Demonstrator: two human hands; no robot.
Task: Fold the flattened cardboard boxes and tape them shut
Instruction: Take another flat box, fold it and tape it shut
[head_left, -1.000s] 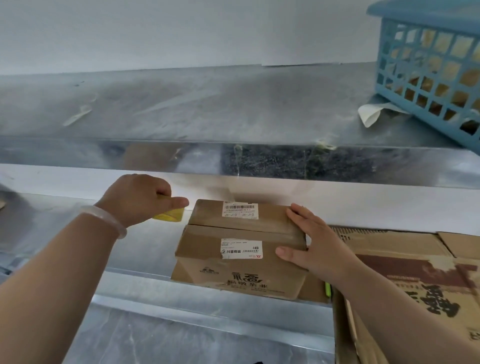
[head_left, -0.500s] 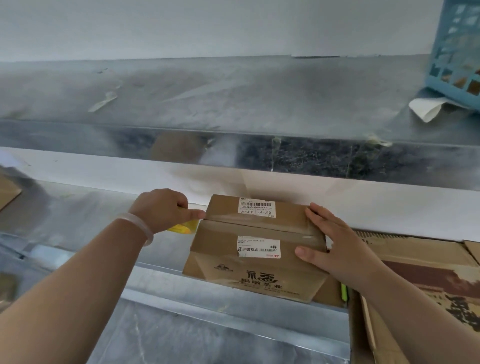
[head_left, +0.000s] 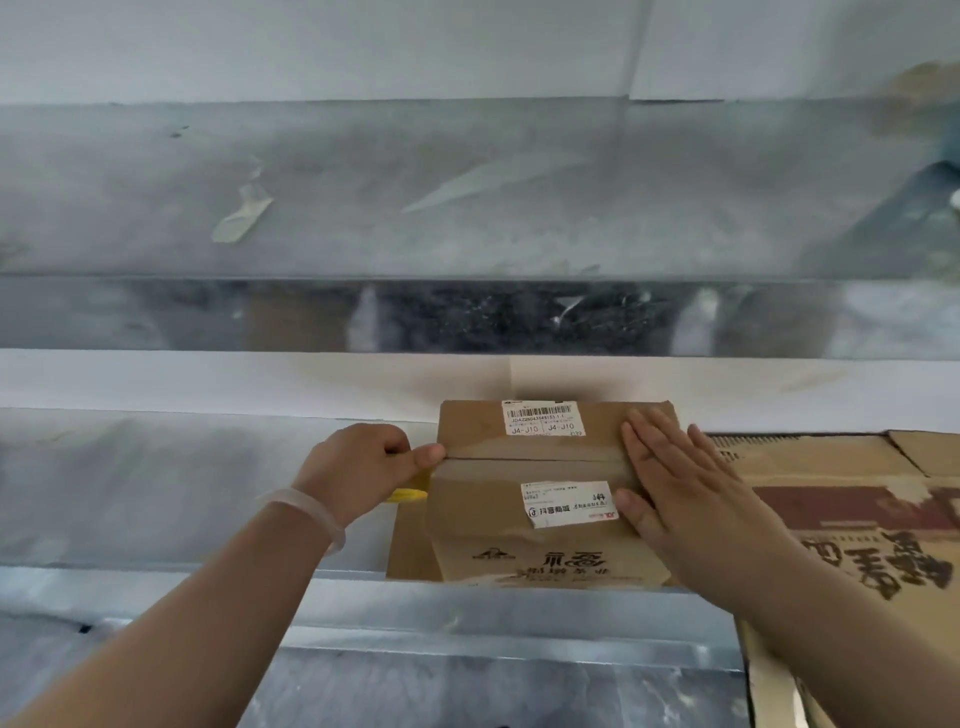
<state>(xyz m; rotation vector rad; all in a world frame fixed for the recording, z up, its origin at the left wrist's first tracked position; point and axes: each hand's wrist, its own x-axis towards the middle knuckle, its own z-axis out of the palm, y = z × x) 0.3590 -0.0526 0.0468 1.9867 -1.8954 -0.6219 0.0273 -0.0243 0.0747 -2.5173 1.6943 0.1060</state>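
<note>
From my remote view, my left hand (head_left: 363, 467), with a pale bangle (head_left: 311, 514) at the wrist, is curled shut around a yellow object (head_left: 408, 494) that is mostly hidden, its thumb tip touching the left end of the seam of the cardboard box (head_left: 540, 493). The box sits on the metal shelf (head_left: 156, 493) against the white wall, flaps closed and two white labels (head_left: 543, 418) on top. My right hand (head_left: 680, 483) lies open and flat on the box's right side, just beside a stack of flattened cardboard (head_left: 852, 499).
</note>
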